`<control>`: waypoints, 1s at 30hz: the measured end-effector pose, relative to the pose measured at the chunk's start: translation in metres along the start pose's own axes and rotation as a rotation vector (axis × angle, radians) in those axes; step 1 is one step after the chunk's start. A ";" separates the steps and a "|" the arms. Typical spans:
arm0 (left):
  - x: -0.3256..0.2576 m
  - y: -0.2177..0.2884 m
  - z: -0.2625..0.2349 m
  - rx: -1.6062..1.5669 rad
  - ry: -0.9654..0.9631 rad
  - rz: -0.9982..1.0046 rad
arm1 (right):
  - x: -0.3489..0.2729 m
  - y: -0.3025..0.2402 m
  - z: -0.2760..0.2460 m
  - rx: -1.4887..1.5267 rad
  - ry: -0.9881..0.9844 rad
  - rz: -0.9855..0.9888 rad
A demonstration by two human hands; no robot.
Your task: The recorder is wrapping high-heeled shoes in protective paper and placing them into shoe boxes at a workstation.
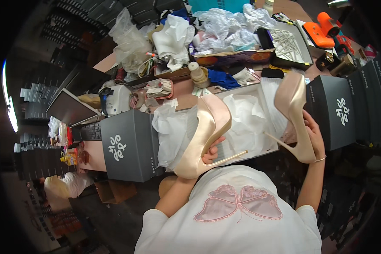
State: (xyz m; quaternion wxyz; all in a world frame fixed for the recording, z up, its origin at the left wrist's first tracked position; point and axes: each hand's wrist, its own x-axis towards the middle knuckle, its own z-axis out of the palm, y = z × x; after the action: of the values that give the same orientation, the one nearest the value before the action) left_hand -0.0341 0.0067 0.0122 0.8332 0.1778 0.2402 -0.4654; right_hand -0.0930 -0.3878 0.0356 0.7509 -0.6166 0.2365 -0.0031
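Observation:
A champagne satin high-heeled shoe (190, 150) is in my left hand (211, 152), whose fingers wrap its arch from behind; its thin heel points right. My right hand (312, 133) grips the matching high-heeled shoe (298, 122) along its outer side, with the pale sole turned partly up and the heel pointing left. Both shoes are held up apart from each other, toes away from me. Beneath and between them lies an open shoe box (271, 144) lined with white tissue paper (243, 114). Part of each hand is hidden behind its shoe.
Dark lidded shoe boxes stand at the left (129, 144) and right (332, 110). Behind are a squat bottle (197, 75), a blue cloth (223, 79), crumpled plastic bags (228, 29), a tray of white sticks (285, 44) and an orange tool (317, 36). A keyboard (92, 131) sits far left.

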 end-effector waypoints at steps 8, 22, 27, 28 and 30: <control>0.019 0.000 -0.005 0.000 -0.243 -0.004 | 0.070 0.085 -0.053 -1.076 0.234 -0.105; 0.041 -0.030 0.014 0.383 0.322 0.711 | -0.025 0.041 0.130 0.177 -0.378 -0.260; 0.042 0.011 -0.014 0.222 0.096 0.629 | -0.018 0.052 0.111 0.818 -0.345 0.420; 0.048 0.015 -0.013 0.193 0.129 0.625 | -0.023 0.058 0.113 0.850 -0.328 0.460; 0.045 0.020 -0.008 0.199 0.197 0.546 | -0.021 0.079 0.107 0.873 -0.467 0.523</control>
State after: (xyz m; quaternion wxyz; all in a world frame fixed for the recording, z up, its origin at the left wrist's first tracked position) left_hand 0.0014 -0.0102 -0.0188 0.8785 0.3609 0.2163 -0.2261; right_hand -0.0956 -0.2635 -0.0165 0.9448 -0.1534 0.1856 0.2223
